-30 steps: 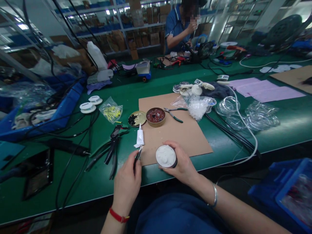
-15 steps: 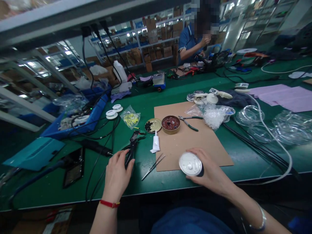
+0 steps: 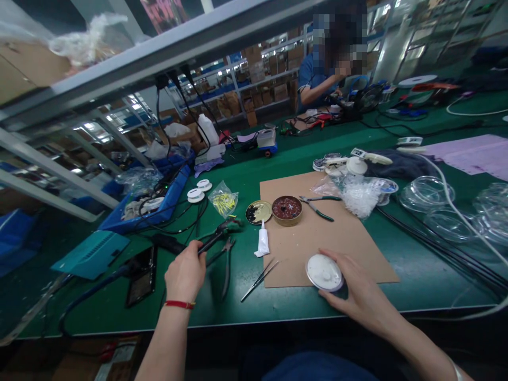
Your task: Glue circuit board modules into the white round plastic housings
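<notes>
My left hand (image 3: 184, 272) is closed round black-handled pliers (image 3: 216, 236), whose head points up and right over the green bench. A second pair of dark-handled pliers (image 3: 227, 267) lies just right of that hand, jaws away from me. With fingers curved about its right side, my right hand (image 3: 353, 283) holds a round clear-rimmed tub (image 3: 324, 272), its inside or top white, over the cardboard's near edge. Between the hands lie tweezers (image 3: 260, 280) and a white tube (image 3: 262, 241) with a pointed nozzle. Beyond them stand a round tin of reddish-brown material (image 3: 287, 210) and its stained lid (image 3: 259, 212).
A cardboard sheet (image 3: 337, 238) carries green-handled cutters (image 3: 320, 207). A bag of yellow pieces (image 3: 224, 201), a blue bin (image 3: 159, 211), a teal box (image 3: 92, 255) and cables lie left. Clear plastic parts (image 3: 424, 196) are right. Another person (image 3: 311, 79) sits across the bench.
My left hand has lifted the black-handled pliers and tilted them rightward, showing the second pliers beneath. The tub stays in my right hand, tipped slightly. The whole view has shifted.
</notes>
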Action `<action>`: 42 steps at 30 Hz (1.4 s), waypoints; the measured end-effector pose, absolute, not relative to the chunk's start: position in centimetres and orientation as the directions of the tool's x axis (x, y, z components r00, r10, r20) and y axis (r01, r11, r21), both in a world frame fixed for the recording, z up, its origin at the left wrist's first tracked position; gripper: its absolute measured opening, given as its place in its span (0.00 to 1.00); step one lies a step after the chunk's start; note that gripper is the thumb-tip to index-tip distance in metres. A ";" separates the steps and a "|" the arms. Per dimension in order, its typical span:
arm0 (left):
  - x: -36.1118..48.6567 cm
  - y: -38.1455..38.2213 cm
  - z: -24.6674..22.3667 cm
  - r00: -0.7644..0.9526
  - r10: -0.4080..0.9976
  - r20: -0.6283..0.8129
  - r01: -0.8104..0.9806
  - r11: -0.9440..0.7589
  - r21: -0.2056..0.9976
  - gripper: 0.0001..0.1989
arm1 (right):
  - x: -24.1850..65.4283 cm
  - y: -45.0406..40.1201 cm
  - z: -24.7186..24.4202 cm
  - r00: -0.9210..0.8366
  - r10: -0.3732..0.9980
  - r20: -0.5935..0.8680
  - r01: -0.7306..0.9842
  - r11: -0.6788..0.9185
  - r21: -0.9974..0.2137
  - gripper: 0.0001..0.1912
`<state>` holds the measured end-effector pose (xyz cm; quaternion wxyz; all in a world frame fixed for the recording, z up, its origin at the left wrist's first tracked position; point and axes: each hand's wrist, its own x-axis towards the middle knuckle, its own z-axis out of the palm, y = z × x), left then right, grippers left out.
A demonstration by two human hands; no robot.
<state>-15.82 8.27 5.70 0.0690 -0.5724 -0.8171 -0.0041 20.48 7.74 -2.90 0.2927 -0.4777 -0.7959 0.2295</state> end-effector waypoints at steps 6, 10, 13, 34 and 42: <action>-15.1 7.1 3.6 -0.192 0.966 0.173 0.969 0.214 -0.120 0.23 | 20.7 7.8 -3.2 -0.361 0.900 0.244 0.630 0.428 -0.648 0.37; -14.8 5.9 1.0 -0.100 0.995 0.031 0.988 0.103 -0.118 0.39 | 20.8 7.9 -2.3 -0.423 0.878 0.225 0.593 0.456 -0.663 0.37; -15.4 6.0 0.1 -0.059 0.998 0.002 0.983 0.059 -0.174 0.39 | 20.9 8.0 -1.6 -0.472 0.856 0.213 0.561 0.478 -0.677 0.37; -7.5 5.2 0.1 0.227 0.967 0.113 0.959 -0.242 0.145 0.23 | 21.4 8.2 -1.5 -0.502 0.843 0.191 0.521 0.471 -0.712 0.37; -15.4 6.8 1.4 -0.010 0.999 0.037 0.977 0.017 -0.212 0.41 | 21.4 8.3 -1.6 -0.506 0.841 0.194 0.518 0.475 -0.711 0.35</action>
